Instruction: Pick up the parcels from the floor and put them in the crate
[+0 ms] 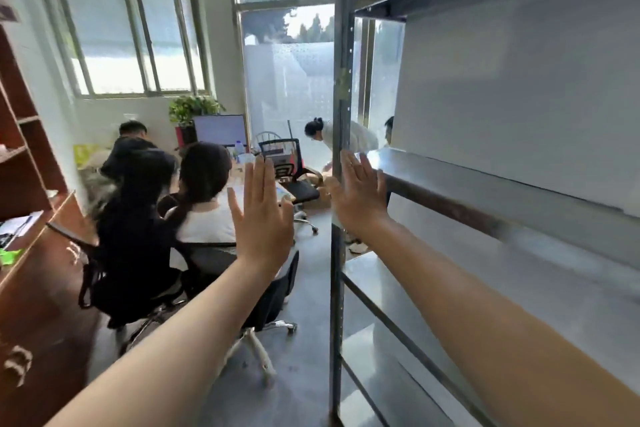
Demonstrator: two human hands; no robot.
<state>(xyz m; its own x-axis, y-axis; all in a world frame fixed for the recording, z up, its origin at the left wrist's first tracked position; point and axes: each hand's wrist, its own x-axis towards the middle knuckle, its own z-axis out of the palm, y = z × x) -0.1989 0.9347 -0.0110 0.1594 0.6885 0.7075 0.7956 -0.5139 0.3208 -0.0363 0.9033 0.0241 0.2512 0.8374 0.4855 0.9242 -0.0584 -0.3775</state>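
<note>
Hands raised — left hand (258, 215) and right hand (356, 198), fingers (259, 177) straight, holding nothing; no parcels or crate in view, so best scan the floor (304, 374) before reaching.

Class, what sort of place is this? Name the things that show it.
Likely a small office with storage: a monitor, people seated on swivel chairs, and a metal shelving rack.

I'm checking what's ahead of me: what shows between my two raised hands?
Head view: between the left hand and the right hand shows an empty black office chair, standing farther back on the grey floor.
</note>
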